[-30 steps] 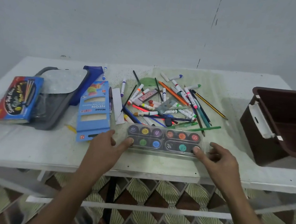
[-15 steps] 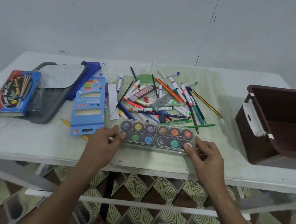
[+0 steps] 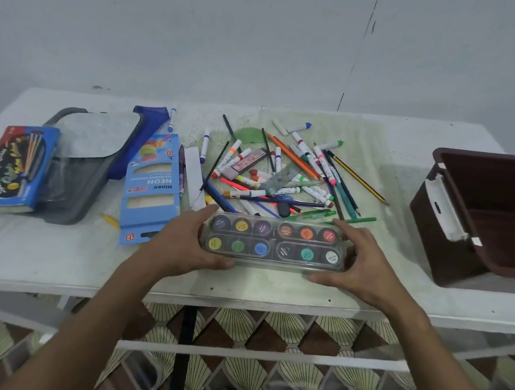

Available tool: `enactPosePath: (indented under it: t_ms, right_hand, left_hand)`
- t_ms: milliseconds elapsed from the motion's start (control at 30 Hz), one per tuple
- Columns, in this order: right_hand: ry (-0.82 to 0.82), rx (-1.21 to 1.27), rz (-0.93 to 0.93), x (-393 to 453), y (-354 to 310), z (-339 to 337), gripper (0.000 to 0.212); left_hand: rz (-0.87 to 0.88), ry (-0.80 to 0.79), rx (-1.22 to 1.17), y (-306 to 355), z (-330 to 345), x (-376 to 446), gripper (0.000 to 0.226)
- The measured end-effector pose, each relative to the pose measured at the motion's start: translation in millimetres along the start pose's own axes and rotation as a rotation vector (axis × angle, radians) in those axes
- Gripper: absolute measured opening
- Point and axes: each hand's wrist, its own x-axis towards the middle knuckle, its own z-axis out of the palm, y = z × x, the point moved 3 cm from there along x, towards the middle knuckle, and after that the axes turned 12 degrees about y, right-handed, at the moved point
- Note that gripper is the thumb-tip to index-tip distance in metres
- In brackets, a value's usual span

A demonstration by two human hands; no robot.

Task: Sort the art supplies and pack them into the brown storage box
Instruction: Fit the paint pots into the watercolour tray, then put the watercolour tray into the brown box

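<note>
A clear paint set (image 3: 275, 242) with several round colour pots is held at the table's front middle. My left hand (image 3: 188, 244) grips its left end and my right hand (image 3: 361, 265) grips its right end, thumbs under the near edge. Behind it lies a heap of markers and pencils (image 3: 282, 175). The brown storage box (image 3: 496, 217) stands open at the right with a white latch on its near side. Only a bare brown floor shows inside it.
A blue neon pencil carton (image 3: 152, 185) lies left of the paint set. Further left sit a grey-and-blue pouch (image 3: 95, 150) and a blue-red brush box (image 3: 11, 166). The white table (image 3: 41, 246) has a bare strip along its front edge.
Both hands closed round the ends of the paint set, which now sits tilted up off the table and nearer to me.
</note>
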Motion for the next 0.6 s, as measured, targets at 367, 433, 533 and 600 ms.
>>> enactPosePath:
  t_ms: [367,433,533,600]
  right_hand:
    - [0.131,-0.063,-0.099,3.9,-49.1,-57.1,0.096]
    - [0.137,-0.020,-0.107,10.7,-63.3,-86.7,0.096]
    - [0.119,0.017,-0.113,25.1,-67.8,-138.6,0.096]
    - [0.092,0.000,-0.121,34.5,-58.5,-175.8,0.095]
  left_hand:
    - [0.163,0.104,-0.101,55.3,-48.5,1.4,0.090]
    - [0.202,0.134,-0.143,82.8,-56.8,6.1,0.090]
    - [0.268,0.191,-0.118,132.8,-54.3,17.3,0.096]
    - [0.333,0.231,-0.095,169.9,-41.9,26.2,0.096]
